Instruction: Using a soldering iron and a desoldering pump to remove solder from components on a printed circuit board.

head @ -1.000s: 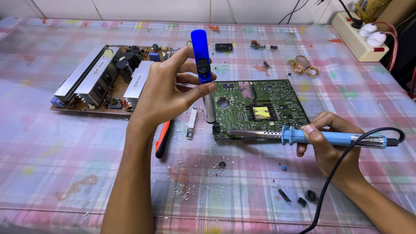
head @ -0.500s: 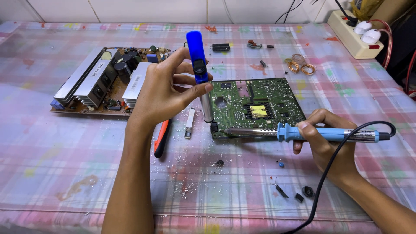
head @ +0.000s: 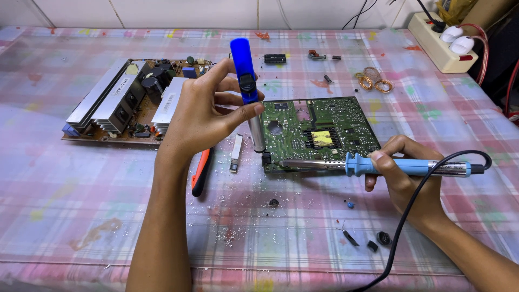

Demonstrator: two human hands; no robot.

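Desoldering looks to be the step in hand, judged from the two tools converging on one spot. The left hand (head: 203, 116) is closed around an upright blue-and-silver desoldering pump (head: 248, 92), thumb beside its black button, its grey nozzle standing at the near left corner of a green printed circuit board (head: 324, 130). The right hand (head: 400, 176) grips the blue handle of a soldering iron (head: 378, 165) with fingers wrapped round it; the metal shaft lies along the board's near edge, its tip at the same corner, just beside the nozzle. The green board rests flat on the pink plaid tablecloth (head: 81, 205) near the table's middle.

Next, the move seems to call for the joint to be molten, the nozzle kept right at it, and a thumb press on the button without jolting the board.

A larger brown circuit board with silver heat sinks (head: 130, 103) lies toward the far left. An orange-handled tool (head: 201, 172) lies by the left wrist. A cream power strip (head: 440, 46) sits at the far right corner, and small black parts (head: 367, 240) are scattered near the front edge.
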